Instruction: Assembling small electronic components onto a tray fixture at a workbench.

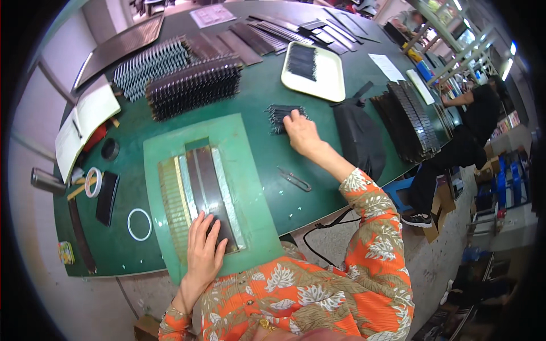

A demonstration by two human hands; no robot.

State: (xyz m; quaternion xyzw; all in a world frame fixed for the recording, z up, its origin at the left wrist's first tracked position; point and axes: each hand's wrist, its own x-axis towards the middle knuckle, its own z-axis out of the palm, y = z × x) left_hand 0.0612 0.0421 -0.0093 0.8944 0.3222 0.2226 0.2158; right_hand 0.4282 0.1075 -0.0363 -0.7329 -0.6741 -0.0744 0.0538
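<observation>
Dark strips point(287, 116) in a small pile, pinched by right hand point(301, 133); left hand point(203, 250) flat, fingers open, steadying brown panel point(209, 193) on green mat point(239, 153). Picking stage, apparently; careful carry across needed.

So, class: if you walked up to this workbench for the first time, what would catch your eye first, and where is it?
First the person's orange flowered sleeve at the lower edge, bright against the dark green table. The left hand lies flat on a dark strip on the lighter green mat, while the right hand reaches to a small pile of black pieces mid-table. Behind stand ribbed rows of dark strips and a white tray.
</observation>
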